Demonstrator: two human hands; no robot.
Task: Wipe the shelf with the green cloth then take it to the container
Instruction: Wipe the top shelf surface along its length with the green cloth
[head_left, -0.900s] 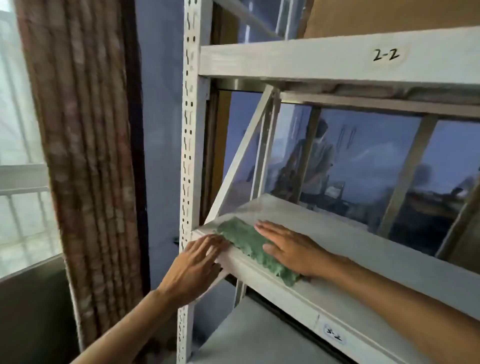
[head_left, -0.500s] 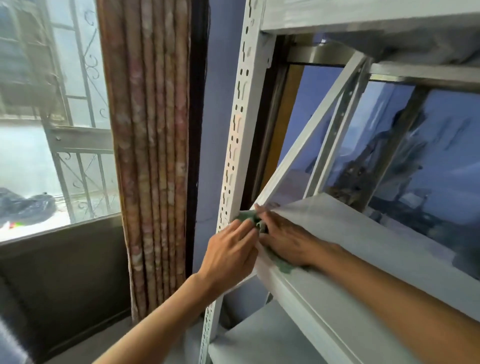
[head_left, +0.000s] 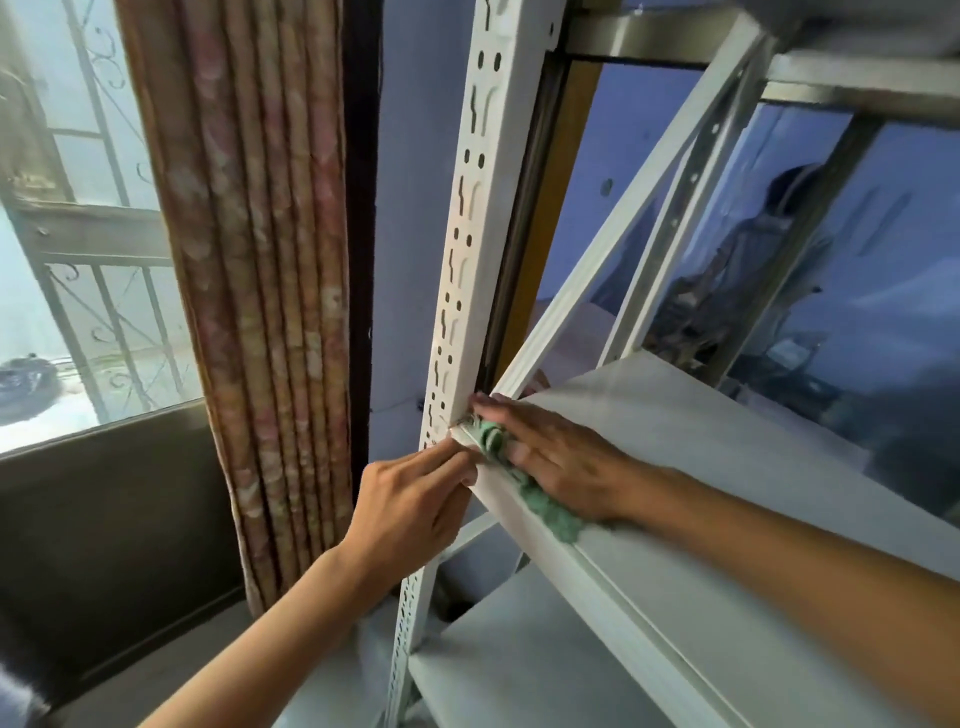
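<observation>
Nubby green cloth (head_left: 550, 512) on smooth painted-metal shelf (head_left: 727, 467); matt fabric curtain (head_left: 260, 260) beside.

My right hand (head_left: 561, 462) lies flat on the green cloth (head_left: 550, 512) in the near corner of the shelf (head_left: 727, 467), and just past my fingertips the slotted post (head_left: 467, 249) blocks the way. A slanted brace (head_left: 613, 249) runs up from that same corner, closing off the space just behind my fingers. Toward my wrist and beyond, the shelf board runs bare, with open room above it up to the next level. My left hand (head_left: 410, 504) sits off the front edge, touching the rim beside the post; further to its outside hangs the curtain (head_left: 260, 260), near but apart. Below both hands a lower shelf (head_left: 519, 670) lies open.
</observation>
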